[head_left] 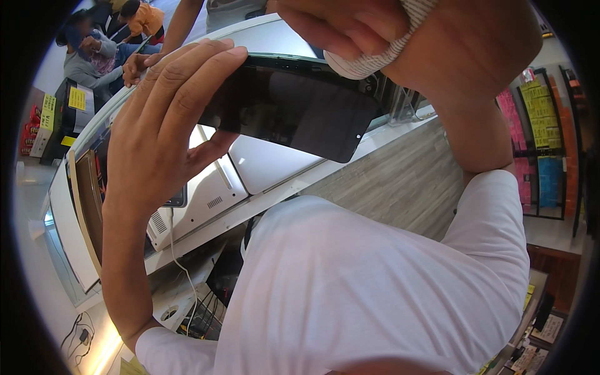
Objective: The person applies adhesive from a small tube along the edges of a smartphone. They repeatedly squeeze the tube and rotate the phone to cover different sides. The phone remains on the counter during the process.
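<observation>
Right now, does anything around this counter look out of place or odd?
Mainly some cabling: a black cable lies in loose loops at lower left, looking untidy. The dark panel in the left hand shows no clear damage.

light: bright | glare: warm streak (pixel 111 350), lower left | screen (pixel 300 115): faint reflections | edges: fisheye-bent, black

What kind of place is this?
Probably a shop, maybe one that sells or fixes phones: there's a dark phone screen in the left hand, a white-edged counter, and bright packs hanging in rows.
</observation>
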The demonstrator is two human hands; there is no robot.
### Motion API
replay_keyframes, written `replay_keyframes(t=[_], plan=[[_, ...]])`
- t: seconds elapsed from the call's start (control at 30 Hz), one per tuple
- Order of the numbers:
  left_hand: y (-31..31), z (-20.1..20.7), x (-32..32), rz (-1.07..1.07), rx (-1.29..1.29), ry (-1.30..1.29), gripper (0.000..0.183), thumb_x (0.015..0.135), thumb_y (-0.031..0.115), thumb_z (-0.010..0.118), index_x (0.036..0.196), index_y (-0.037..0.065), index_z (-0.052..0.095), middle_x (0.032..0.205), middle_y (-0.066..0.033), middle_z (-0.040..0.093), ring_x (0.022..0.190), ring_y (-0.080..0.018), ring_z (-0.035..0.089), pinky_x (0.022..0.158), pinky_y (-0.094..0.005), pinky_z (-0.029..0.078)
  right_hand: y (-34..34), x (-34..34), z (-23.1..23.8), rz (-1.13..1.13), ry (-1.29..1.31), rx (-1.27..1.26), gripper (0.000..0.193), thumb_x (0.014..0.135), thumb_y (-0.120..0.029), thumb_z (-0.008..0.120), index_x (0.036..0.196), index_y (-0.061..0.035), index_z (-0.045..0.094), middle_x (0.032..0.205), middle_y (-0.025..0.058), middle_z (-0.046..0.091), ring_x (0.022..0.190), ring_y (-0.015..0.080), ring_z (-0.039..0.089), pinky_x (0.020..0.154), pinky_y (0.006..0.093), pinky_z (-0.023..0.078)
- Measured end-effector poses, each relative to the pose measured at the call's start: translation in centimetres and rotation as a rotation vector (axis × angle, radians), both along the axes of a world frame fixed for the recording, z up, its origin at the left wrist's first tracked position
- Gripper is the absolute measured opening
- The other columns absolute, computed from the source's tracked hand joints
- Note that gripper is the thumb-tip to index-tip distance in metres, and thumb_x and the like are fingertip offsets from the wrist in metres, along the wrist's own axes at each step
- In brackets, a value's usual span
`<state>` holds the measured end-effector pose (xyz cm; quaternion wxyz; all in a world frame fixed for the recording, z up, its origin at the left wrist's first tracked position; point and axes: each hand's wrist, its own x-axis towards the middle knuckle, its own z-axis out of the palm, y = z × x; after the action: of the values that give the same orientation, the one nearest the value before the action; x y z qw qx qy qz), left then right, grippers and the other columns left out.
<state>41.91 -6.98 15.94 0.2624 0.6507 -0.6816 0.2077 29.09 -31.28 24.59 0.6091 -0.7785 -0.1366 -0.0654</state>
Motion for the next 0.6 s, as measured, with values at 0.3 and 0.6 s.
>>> replay_keyframes(t=[0.3, 0.6], plan=[[-0.4, -0.2, 0.1, 0.004, -0.004, -0.003, 0.093, 0.068, 0.009, 0.094, 0.152, 0.02, 0.055, 0.148, -0.0073, 0.063, 0.136, -0.0322, 0.062, 0.122, -0.0517, 0.046, -0.4, -0.3, 1.0, 0.021, -0.014, -0.009, 0.046, 0.11, -0.042, 0.052, 0.091, -0.0036, 0.067, 0.068, 0.0073, 0.064, 0.045, 0.0075, 0.05, 0.045, 0.0219, 0.046], [0.0, -0.1, 0.3, 0.018, -0.015, 0.013, 0.092, 0.067, 0.007, 0.093, 0.151, 0.019, 0.056, 0.148, -0.007, 0.064, 0.136, -0.0316, 0.062, 0.12, -0.0509, 0.047, -0.5, 1.6, 1.8, 0.099, -0.048, 0.118, 0.047, 0.11, -0.043, 0.053, 0.091, -0.0029, 0.068, 0.069, 0.008, 0.065, 0.045, 0.0072, 0.05, 0.044, 0.0212, 0.046]])
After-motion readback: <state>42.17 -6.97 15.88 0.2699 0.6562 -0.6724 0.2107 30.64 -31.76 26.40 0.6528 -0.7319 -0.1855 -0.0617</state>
